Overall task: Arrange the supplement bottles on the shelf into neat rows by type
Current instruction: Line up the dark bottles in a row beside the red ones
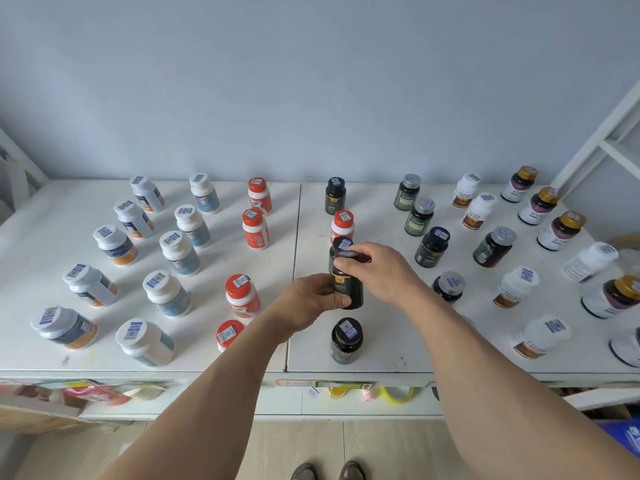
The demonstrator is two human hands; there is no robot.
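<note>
Both hands on one black bottle, mid-shelf, black column.

Left hand (pixel 317 299) wraps the lower body of the tall black plastic supplement bottle with gold label (pixel 348 289), fingers curled round it; right hand (pixel 377 271) pinches its black cap from above, fingertips bent over the rim. Bottle upright, on or just above the white shelf top (pixel 381 341) — can't tell which — between another black bottle behind it (pixel 341 245) and a squat black jar with blue sticker (pixel 346 339) nearer the edge. An orange-capped white bottle (pixel 342 225) sits out of place in this column. Handling, my guess: rigid smooth plastic, light to moderate, likely slick on the glossy label, not fragile; tall and narrow so tips easily. Best grip round the mid-body, cap hold only for steadying, since the lid may turn.
</note>
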